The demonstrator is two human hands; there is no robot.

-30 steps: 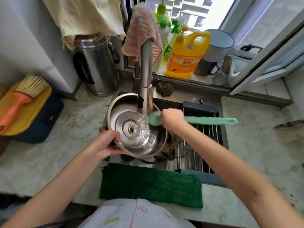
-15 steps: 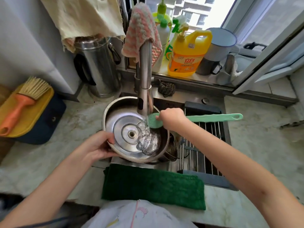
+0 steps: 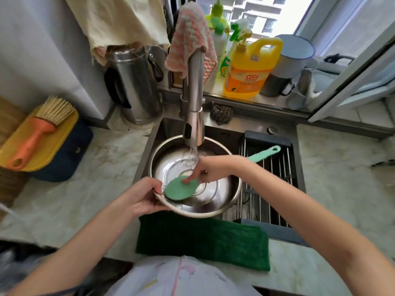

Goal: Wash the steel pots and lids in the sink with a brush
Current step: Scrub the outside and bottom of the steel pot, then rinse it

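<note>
Over the dark sink (image 3: 224,130), the left hand (image 3: 141,197) curls its fingers round the shiny, ringed round steel lid (image 3: 215,195) at eight o'clock, while the right hand (image 3: 213,169) pinches the mint-green long-handled brush (image 3: 177,189), pressing its fuzzy round pad down.

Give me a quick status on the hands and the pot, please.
Left hand holds steel pot by near rim. Right hand grips green brush, head pressed inside pot. Faucet running onto it, nothing blocking.

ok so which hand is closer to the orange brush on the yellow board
Left. The left hand grips the steel pot at its near-left rim, on the side toward the orange brush; the right hand is farther right, holding the green brush inside the pot.
</note>
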